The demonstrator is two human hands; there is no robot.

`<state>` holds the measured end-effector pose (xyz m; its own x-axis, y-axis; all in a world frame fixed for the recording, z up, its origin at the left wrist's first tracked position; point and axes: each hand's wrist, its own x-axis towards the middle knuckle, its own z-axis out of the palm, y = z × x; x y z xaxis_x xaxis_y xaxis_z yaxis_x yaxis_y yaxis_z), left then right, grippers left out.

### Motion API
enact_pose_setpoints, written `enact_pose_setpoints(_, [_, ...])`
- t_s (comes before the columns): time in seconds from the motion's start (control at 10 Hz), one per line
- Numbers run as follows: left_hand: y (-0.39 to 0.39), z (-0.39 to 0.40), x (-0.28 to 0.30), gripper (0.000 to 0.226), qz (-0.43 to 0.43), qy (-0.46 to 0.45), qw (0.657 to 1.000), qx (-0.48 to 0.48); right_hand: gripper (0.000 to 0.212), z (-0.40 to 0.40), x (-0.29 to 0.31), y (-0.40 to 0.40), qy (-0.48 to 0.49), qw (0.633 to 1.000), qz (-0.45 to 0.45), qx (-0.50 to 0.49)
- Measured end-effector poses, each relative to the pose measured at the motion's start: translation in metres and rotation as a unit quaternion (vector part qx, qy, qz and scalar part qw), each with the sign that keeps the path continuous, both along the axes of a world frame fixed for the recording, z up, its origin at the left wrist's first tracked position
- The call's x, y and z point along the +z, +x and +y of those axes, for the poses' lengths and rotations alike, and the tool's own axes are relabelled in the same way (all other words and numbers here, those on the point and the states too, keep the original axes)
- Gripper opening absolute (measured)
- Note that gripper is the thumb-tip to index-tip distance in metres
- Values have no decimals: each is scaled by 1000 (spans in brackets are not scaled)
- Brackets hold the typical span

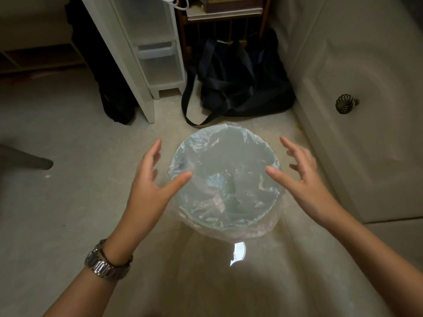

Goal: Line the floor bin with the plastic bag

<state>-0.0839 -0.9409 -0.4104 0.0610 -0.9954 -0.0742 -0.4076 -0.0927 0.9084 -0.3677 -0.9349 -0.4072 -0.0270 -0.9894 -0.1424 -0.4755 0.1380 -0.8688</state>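
Observation:
A round floor bin (229, 221) stands on the tiled floor in the middle of the head view. A clear plastic bag (225, 161) sits inside it, crinkled, with its edge folded down over the rim all the way round. My left hand (152, 179) hovers at the bin's left side, fingers spread, thumb over the rim. My right hand (302, 177) hovers at the right side, fingers spread, thumb over the rim. Neither hand holds anything.
A dark shoulder bag (242, 88) with a loose strap lies on the floor just behind the bin. A white drawer unit (158, 53) stands at back left. A pale cabinet door with a round knob (346, 104) is close on the right.

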Motion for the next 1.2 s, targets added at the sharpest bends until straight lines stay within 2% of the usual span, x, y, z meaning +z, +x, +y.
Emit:
enact_pose_setpoints(0.1, [-4, -9, 18, 73, -91, -63, 994, -14, 73, -12, 19, -1, -88, 991, 92, 28])
enact_pose_setpoints(0.2, [-19, -19, 33, 54, -196, -127, 967, -97, 58, -26, 36, 10, -162, 959, 207, 106])
enact_pose_setpoints(0.3, [-31, -26, 35, 49, -295, -106, 937, -153, 52, -37, 41, 21, -141, 928, 292, 184])
enact_pose_setpoints(0.4, [-34, -32, 29, 62, -371, -13, 910, -183, 57, -42, 35, 29, -75, 904, 349, 234])
enact_pose_setpoints(0.5, [-33, -37, 25, 86, -444, 76, 867, -214, 73, -46, 28, 34, -39, 880, 406, 242])
enact_pose_setpoints(0.6, [-32, -40, 24, 102, -485, 126, 837, -220, 92, -51, 26, 37, 27, 852, 469, 231])
enact_pose_setpoints(0.7, [-37, -43, 24, 105, -501, 145, 828, -209, 96, -53, 26, 38, 60, 834, 499, 227])
enact_pose_setpoints(0.8, [-38, -43, 22, 104, -495, 137, 833, -203, 95, -51, 26, 38, 51, 837, 494, 229])
enact_pose_setpoints(0.9, [-31, -43, 22, 103, -424, 126, 870, -219, 92, -50, 28, 34, 41, 863, 447, 231])
enact_pose_setpoints(1.0, [-20, -42, 26, 87, -268, 112, 935, -205, 67, -49, 35, 27, 21, 934, 302, 189])
enact_pose_setpoints(1.1, [-7, -38, 28, 65, -151, 34, 977, -145, 40, -48, 38, 18, -40, 981, 149, 119])
enact_pose_setpoints(1.2, [1, -35, 33, 54, -110, -33, 986, -120, 27, -47, 42, 14, -78, 993, 80, 45])
